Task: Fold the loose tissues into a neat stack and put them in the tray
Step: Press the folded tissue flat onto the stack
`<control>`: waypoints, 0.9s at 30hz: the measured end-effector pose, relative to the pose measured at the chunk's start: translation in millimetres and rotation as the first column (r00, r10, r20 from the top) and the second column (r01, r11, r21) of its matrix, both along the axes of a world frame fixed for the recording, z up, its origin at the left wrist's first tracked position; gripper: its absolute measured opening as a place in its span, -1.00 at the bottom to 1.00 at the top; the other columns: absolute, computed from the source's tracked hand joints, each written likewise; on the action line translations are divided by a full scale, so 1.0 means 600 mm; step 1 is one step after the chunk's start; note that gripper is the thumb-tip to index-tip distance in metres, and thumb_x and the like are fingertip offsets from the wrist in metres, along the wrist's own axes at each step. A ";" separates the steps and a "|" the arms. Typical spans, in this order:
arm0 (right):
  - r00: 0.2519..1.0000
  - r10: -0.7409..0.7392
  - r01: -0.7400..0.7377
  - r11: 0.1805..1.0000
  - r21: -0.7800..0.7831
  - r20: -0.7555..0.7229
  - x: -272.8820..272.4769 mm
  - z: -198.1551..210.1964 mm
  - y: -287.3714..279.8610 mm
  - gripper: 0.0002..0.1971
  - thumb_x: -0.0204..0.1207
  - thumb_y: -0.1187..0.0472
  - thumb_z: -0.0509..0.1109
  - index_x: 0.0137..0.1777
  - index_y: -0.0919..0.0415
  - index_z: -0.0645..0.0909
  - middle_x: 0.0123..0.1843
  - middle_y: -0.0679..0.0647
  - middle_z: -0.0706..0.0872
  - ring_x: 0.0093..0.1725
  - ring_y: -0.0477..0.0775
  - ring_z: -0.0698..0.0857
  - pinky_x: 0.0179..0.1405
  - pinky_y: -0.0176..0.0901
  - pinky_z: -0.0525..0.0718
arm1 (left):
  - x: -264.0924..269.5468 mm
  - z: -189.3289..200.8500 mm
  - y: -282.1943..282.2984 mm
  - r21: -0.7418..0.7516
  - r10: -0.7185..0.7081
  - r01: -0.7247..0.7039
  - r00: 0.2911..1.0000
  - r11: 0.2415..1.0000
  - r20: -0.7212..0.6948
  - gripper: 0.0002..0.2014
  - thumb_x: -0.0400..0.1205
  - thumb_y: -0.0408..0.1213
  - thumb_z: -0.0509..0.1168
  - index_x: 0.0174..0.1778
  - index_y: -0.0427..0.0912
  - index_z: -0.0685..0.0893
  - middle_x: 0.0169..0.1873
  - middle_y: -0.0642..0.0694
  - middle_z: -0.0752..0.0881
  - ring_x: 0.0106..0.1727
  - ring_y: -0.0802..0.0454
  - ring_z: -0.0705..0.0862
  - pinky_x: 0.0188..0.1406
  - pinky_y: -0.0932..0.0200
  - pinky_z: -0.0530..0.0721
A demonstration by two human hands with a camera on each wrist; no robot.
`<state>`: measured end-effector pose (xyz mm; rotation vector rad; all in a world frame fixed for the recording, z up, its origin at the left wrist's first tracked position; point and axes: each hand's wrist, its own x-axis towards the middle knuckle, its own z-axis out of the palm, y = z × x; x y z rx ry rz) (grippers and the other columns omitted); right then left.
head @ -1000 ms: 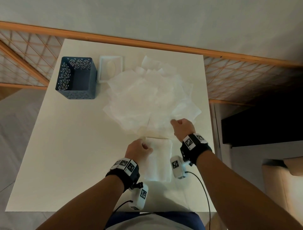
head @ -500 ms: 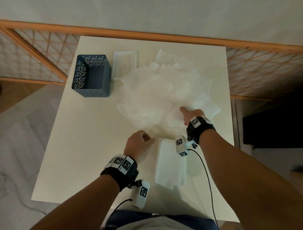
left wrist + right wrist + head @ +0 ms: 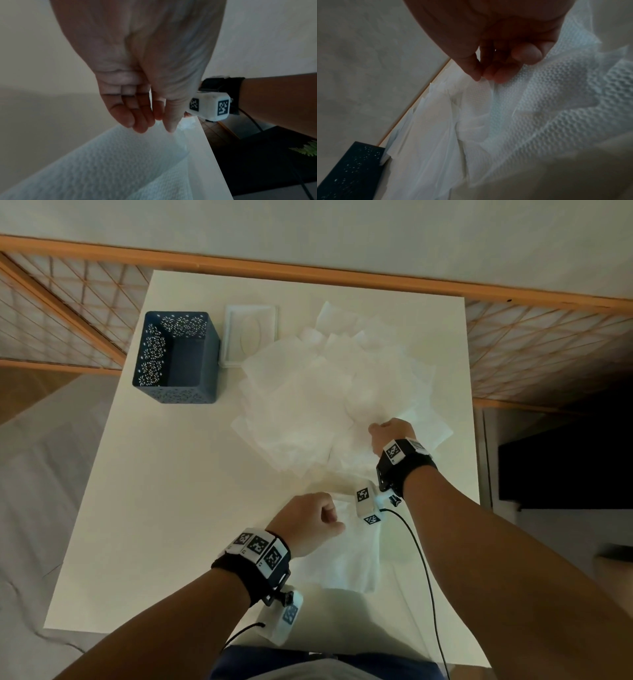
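While the right hand reaches into the heap of loose tissues on the white bench, its thumb and fingertips pinch a raised fold of one embossed sheet, as the right wrist view shows; this grip is closed on that tissue. The heap spreads over the far right part of the bench, its sheets overlapping at many angles, and reaches close to the right edge. Nearer the person, just beside the front edge and right of centre, lies the folded stack, a narrow white rectangle lying flat. The left hand sits at the far left corner of this stack with its fingers curled; in the left wrist view the fingertips hang just above the stack's surface, and whether they touch or hold any sheet cannot be told. At the far left of the bench stands the dark blue perforated tray, upright and with its top open. Just beside it, to its right, a white tissue box lid with an oval slot lies flat, its near corner covered by the heap.
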<state>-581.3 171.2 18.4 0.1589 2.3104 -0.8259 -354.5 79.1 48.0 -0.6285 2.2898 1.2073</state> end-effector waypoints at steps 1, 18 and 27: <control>1.000 0.005 -0.005 1.000 -0.002 0.003 0.001 0.001 0.002 -0.81 0.62 0.17 0.34 0.00 0.29 0.68 -0.03 0.26 0.86 -0.09 0.29 0.79 -0.09 -0.02 0.73 | 0.001 -0.002 0.006 0.003 0.004 -0.004 1.000 1.000 -0.008 -0.83 0.67 -0.01 0.48 -0.08 0.01 0.70 -0.14 0.12 0.77 -0.08 0.13 0.73 -0.01 0.10 0.74; 0.929 0.343 -0.340 0.939 0.045 -0.140 0.144 0.049 0.135 -0.77 0.62 -0.03 0.44 -0.18 0.08 0.59 -0.28 -0.04 0.69 -0.26 0.03 0.64 -0.30 -0.13 0.56 | 0.083 -0.032 -0.031 0.136 0.255 -0.258 0.966 0.957 0.036 -0.68 0.61 0.15 0.49 -0.05 0.02 0.58 -0.17 0.08 0.70 -0.17 0.11 0.63 -0.04 0.05 0.63; 0.949 0.296 -0.309 0.942 0.131 0.112 0.235 0.021 0.186 -0.27 0.30 -0.44 0.61 0.23 0.03 0.46 0.03 -0.06 0.68 0.03 0.04 0.72 0.00 -0.06 0.67 | 0.090 -0.054 0.025 0.095 0.223 -0.236 0.966 0.967 0.127 -0.66 0.52 -0.01 0.61 -0.02 -0.02 0.59 -0.08 0.03 0.75 -0.07 0.05 0.74 -0.15 0.15 0.63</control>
